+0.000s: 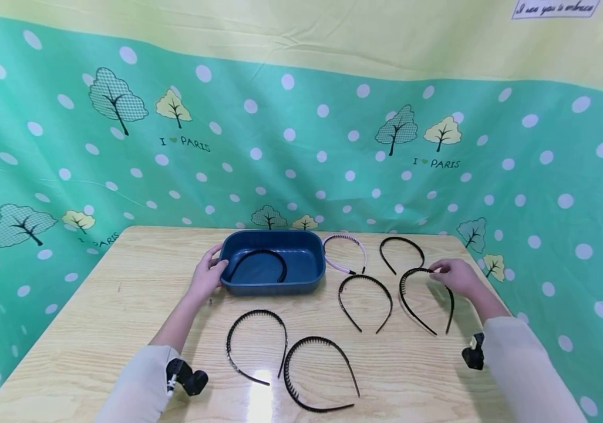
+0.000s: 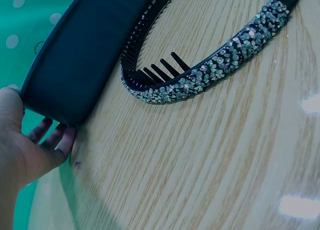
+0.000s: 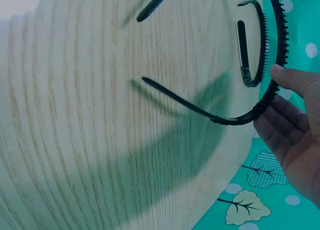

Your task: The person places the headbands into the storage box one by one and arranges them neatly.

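Observation:
My left hand point(image 1: 209, 273) grips the left end of a dark blue plastic bin point(image 1: 275, 288), thumb at the rim and fingers low against its outer wall in the left wrist view. Inside the bin lies one black headband point(image 1: 266, 252). At the right of the table my right hand point(image 1: 454, 276) pinches a black toothed headband point(image 1: 404, 288) by its band, between thumb and fingers. The right wrist view shows that headband point(image 3: 235, 121) tilted over the wood, its tips pointing toward the table and casting a shadow.
Nearby on the wooden table point(image 1: 137, 276) lie a pink headband point(image 1: 363, 249) and several black ones, two of them in front: one headband point(image 1: 229, 338) and a larger headband point(image 1: 293, 390). Crystals cover the band of one headband point(image 2: 215, 72). A green dotted cloth point(image 1: 301, 158) hangs behind.

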`<state>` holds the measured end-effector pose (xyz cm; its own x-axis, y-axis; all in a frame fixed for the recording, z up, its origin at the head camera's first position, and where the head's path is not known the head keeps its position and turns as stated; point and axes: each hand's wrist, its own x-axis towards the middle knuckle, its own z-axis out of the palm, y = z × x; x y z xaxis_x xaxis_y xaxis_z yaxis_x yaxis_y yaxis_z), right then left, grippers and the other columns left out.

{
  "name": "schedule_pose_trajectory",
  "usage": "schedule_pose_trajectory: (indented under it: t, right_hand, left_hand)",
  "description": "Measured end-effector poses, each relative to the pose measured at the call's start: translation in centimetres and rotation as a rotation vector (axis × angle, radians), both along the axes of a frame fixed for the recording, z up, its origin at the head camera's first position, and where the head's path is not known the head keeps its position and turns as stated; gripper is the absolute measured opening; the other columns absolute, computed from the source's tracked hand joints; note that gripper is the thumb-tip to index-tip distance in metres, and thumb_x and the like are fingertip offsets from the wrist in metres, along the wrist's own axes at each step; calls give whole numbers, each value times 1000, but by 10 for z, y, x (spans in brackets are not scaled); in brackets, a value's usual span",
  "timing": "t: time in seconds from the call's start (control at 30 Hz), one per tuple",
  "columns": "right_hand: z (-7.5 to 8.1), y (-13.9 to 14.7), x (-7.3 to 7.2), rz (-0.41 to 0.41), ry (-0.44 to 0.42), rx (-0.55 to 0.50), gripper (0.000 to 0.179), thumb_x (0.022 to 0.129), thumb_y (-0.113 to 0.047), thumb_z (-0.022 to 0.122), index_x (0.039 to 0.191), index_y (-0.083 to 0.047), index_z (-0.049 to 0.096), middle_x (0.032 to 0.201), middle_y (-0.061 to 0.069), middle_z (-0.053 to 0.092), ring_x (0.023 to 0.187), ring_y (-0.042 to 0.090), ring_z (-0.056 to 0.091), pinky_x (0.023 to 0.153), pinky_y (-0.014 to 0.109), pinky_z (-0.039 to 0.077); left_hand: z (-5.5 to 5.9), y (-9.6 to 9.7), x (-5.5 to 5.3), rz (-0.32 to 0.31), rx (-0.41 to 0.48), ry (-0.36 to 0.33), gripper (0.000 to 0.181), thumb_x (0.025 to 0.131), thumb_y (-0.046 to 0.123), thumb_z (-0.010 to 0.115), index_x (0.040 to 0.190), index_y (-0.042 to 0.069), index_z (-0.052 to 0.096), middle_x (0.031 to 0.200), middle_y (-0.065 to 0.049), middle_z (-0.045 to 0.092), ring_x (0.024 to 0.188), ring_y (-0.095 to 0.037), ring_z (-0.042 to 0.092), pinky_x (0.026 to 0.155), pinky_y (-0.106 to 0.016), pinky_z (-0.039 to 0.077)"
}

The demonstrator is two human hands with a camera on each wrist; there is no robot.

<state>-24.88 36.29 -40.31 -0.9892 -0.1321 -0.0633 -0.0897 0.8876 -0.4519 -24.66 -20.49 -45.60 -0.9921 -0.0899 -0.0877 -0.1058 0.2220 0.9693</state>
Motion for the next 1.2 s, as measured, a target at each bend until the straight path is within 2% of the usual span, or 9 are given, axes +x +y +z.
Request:
schedule_pose_trajectory:
  t: [0.13,0.37,0.57,0.73,0.9,0.97,1.2]
  right_hand:
    - [2,1,0,-7,-7,-16,31,92,-18,58,113,4,62,96,22,62,78,25,58,61,34,45]
    - [5,2,-2,-15,-5,-42,32,92,-20,59,113,3,62,104,27,60,88,33,58,66,38,48]
    - [10,-2,-3,-24,-39,-74,38,93,-25,57,118,3,59,103,24,60,79,25,58,62,33,46]
    - [13,-6,-3,-30,-70,-110,43,94,-28,56,122,5,55,102,22,60,75,21,58,64,38,51]
    - [16,-9,-2,-37,-64,-129,45,94,-29,56,122,6,54,100,22,60,77,22,58,67,40,53]
    - [17,-10,-2,-38,-58,-130,46,93,-30,56,122,6,54,100,22,60,76,22,58,67,40,53]
    - [21,-14,-3,-41,-46,-147,45,93,-29,57,120,7,55,98,24,61,72,25,60,65,39,53]
  left_hand:
    - [1,0,0,-5,-4,-2,54,99,20,42,149,19,23,138,-26,40,110,-39,52,64,-26,52]
    - [2,0,1,-3,-12,-3,54,99,21,42,149,20,23,138,-26,39,110,-39,52,64,-26,51]
    - [2,0,2,-9,-6,-5,54,99,21,42,150,20,22,139,-26,38,111,-39,51,65,-26,52]
    - [3,1,2,-16,1,-6,55,99,21,42,150,19,21,140,-27,37,112,-40,51,65,-25,52]
    - [22,7,13,-23,22,-24,55,99,17,41,150,13,21,140,-29,36,114,-43,49,64,-25,51]
    - [26,8,15,-22,29,-31,55,99,15,41,149,12,21,140,-30,36,115,-45,47,64,-26,51]
    - [3,0,2,-17,14,-4,55,99,20,42,150,19,21,140,-27,38,110,-39,52,63,-26,51]
